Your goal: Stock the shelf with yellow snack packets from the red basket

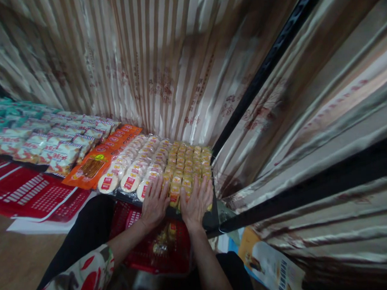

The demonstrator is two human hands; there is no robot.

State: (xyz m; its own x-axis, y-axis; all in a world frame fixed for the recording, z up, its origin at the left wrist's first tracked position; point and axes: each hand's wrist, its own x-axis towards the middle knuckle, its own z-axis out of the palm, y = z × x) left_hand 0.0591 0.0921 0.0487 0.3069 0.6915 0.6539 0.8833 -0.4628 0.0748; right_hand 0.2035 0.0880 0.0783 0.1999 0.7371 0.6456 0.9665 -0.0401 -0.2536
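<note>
My left hand (pixel 155 203) lies with its fingers stretched out, at the front edge between the white round wrapped crackers (pixel 129 181) and the yellow wrapped snacks (pixel 182 163). Flat against the front of the yellow snacks, my right hand (pixel 196 201) has its fingers spread. The snacks sit in close rows on a dark shelf (pixel 212 219). The round crackers stand in three rows left of the yellow ones. Beneath my forearms is a red basket (pixel 173 254) with a few yellow packs inside. Whether my hands press on the packs I cannot tell.
An orange packet (pixel 95 167) and many white and green packs (pixel 62 154) fill the shelf to the left. Red baskets (pixel 49 191) stand below. Striped plastic sheeting (pixel 163 55) hangs behind, with a black post (pixel 258 81) at the right. A printed bag (pixel 274 264) lies lower right.
</note>
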